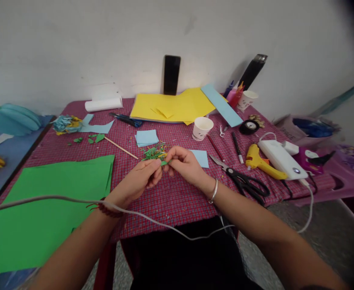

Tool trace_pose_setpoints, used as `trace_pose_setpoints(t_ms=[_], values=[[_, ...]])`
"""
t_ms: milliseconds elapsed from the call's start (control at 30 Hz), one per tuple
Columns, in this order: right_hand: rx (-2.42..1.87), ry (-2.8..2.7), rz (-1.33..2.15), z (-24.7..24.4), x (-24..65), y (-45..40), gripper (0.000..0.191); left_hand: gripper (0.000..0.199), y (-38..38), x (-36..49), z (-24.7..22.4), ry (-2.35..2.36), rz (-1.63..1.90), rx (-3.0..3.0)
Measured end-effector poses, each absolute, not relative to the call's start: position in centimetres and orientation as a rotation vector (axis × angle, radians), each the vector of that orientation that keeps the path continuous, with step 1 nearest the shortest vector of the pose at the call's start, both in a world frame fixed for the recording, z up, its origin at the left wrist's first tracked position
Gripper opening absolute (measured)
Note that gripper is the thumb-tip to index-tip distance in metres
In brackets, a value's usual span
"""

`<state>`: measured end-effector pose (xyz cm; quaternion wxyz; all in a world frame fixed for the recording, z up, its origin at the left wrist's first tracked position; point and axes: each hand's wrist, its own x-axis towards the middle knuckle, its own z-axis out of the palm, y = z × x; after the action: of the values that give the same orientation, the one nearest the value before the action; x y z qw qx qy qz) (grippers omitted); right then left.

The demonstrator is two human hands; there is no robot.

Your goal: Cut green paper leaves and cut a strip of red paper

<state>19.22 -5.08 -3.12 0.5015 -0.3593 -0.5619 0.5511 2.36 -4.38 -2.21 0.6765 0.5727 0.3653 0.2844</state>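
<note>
My left hand (143, 176) and my right hand (183, 163) meet over the middle of the checked tablecloth. Both have closed fingers and pinch a small green piece (164, 163) between them. Just behind it lies a pile of green and yellow scraps (154, 153). A thin wooden stick (121, 147) points toward the pile from the left. Behind the scraps is a stack of light blue squares (146, 137), and another blue sheet (199, 158) lies beside my right hand. Small green cut pieces (99, 138) are scattered near the stick's far end.
Green sheets (59, 193) cover the left front. Open scissors (243, 179), a yellow glue gun (261, 163) and a white power strip (282, 159) lie right. A paper cup (202, 128) and yellow sheets (177, 105) stand or lie behind. A white cable (140, 217) crosses in front.
</note>
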Motion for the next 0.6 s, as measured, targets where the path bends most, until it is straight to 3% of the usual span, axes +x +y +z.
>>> trace_pose_setpoints(t_ms=[133,333,600], values=[[-0.879,-1.243,1.351,-3.15,19.46,-4.89,0.003,0.043,-4.33,2.3,-2.16,0.831,0.698,1.305],[-0.92,-1.398,1.373,-2.92,19.73,-4.96,0.028,0.044,-4.35,2.4,-2.19,0.86,0.694,1.38],[-0.93,-1.55,1.274,-3.1,19.61,-4.94,0.021,0.04,-4.03,2.37,-2.69,0.972,0.731,1.455]])
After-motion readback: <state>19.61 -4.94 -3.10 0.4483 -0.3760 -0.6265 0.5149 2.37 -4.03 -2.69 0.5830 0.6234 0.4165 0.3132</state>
